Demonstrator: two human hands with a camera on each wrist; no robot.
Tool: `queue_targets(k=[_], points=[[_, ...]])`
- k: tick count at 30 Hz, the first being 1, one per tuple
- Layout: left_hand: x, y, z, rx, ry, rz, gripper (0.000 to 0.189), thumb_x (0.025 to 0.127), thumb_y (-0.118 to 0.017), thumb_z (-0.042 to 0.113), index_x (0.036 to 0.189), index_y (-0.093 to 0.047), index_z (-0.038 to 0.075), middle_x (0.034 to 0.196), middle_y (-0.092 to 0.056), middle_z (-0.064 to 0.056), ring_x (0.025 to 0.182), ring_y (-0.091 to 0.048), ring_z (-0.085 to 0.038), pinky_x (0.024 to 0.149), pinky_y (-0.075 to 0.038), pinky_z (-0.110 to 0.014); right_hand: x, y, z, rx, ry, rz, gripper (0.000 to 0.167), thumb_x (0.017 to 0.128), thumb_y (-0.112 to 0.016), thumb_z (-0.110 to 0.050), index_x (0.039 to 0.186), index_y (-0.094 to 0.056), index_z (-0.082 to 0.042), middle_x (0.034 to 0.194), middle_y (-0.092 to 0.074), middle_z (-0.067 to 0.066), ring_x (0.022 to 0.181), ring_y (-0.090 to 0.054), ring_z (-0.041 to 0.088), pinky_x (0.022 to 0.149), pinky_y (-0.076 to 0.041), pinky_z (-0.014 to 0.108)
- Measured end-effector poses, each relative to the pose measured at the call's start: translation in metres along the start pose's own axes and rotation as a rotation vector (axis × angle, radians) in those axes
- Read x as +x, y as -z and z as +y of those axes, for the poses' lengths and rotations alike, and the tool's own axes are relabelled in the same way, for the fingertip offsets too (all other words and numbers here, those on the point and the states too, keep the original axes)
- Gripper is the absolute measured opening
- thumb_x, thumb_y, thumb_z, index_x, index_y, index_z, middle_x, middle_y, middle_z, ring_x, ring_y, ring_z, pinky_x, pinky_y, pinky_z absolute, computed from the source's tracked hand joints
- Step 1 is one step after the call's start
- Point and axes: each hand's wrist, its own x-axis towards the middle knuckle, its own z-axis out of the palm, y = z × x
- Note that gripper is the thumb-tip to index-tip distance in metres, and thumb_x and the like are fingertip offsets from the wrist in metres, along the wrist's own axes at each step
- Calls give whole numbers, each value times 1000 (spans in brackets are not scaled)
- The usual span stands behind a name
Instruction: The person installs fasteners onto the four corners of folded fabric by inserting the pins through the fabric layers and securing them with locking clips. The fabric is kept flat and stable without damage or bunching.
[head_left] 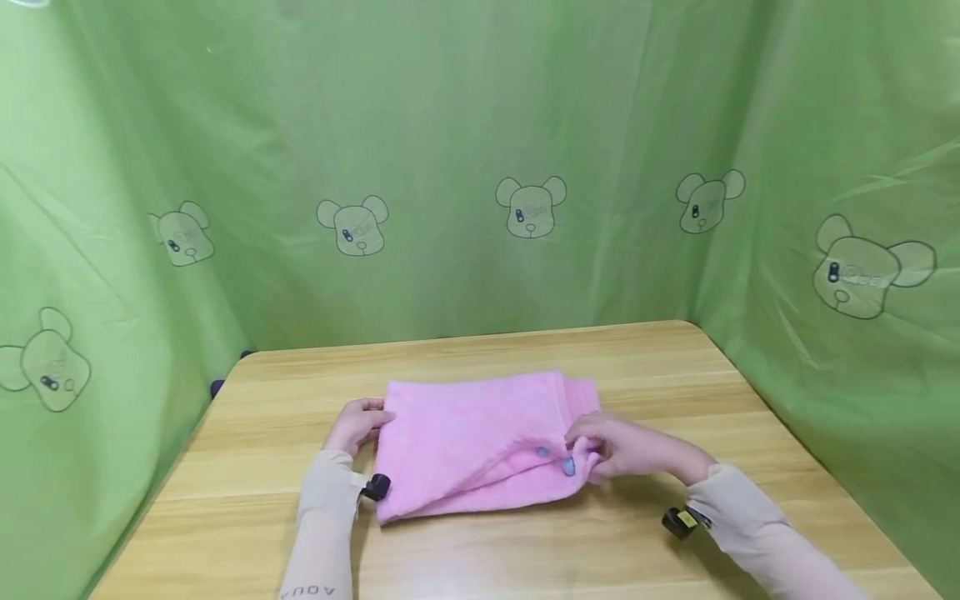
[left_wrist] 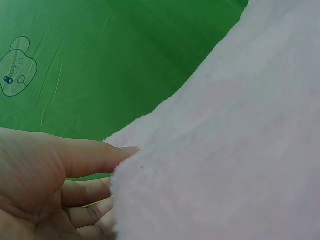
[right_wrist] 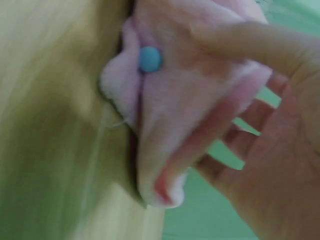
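A folded pink plush cloth (head_left: 472, 421) lies on the wooden table, its front flap slanting back to show an inner layer. Two round blue buttons (head_left: 568, 466) show near its front right corner; one blue button (right_wrist: 150, 59) appears in the right wrist view. At the left edge, my left hand (head_left: 358, 425) pinches the cloth, thumb on top; its other fingers (left_wrist: 87, 192) go behind the edge. My right hand (head_left: 618, 446) grips the bunched right front corner, thumb over the fabric and fingers behind it. Part of the right fingers is hidden by the cloth.
The light wooden table (head_left: 300, 383) has rounded far corners. Green curtains (head_left: 442, 275) with bear-head outlines hang behind it and along both sides. Each wrist wears a pale band with a small black camera (head_left: 678, 522).
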Motion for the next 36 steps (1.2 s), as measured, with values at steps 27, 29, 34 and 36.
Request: queue_targets(k=[27, 29, 34, 36], points=[[6, -8, -1, 8, 4, -10, 48, 87, -66, 4, 130, -50, -12, 117, -62, -23, 84, -62, -12, 79, -56, -27, -3, -16, -24, -523, 258, 171, 26, 68, -73, 0, 78, -65, -22, 86, -64, -11, 81, -58, 4, 72, -52, 23], [6, -8, -1, 9, -4, -13, 49, 88, -66, 4, 130, -50, -13, 119, -61, -25, 85, -62, -13, 81, -57, -28, -4, -17, -26, -526, 224, 159, 23, 69, -74, -3, 76, -65, -23, 89, -64, -11, 83, -58, 5, 73, -52, 26], [6, -3, -4, -33, -16, -48, 50, 88, -66, 5, 131, -48, -14, 115, -63, -22, 83, -63, -11, 79, -57, -27, -4, -16, -26, -490, 152, 134, 17, 75, -69, -6, 78, -67, -23, 90, -64, -11, 84, -57, 5, 75, -52, 27], [6, 2, -4, -59, -12, -76, 51, 89, -65, 6, 132, -45, -14, 109, -65, -17, 80, -63, -9, 77, -56, -25, -3, -13, -26, -434, 103, 117, 13, 80, -68, -8, 85, -70, -21, 93, -66, -9, 86, -59, 6, 77, -54, 28]])
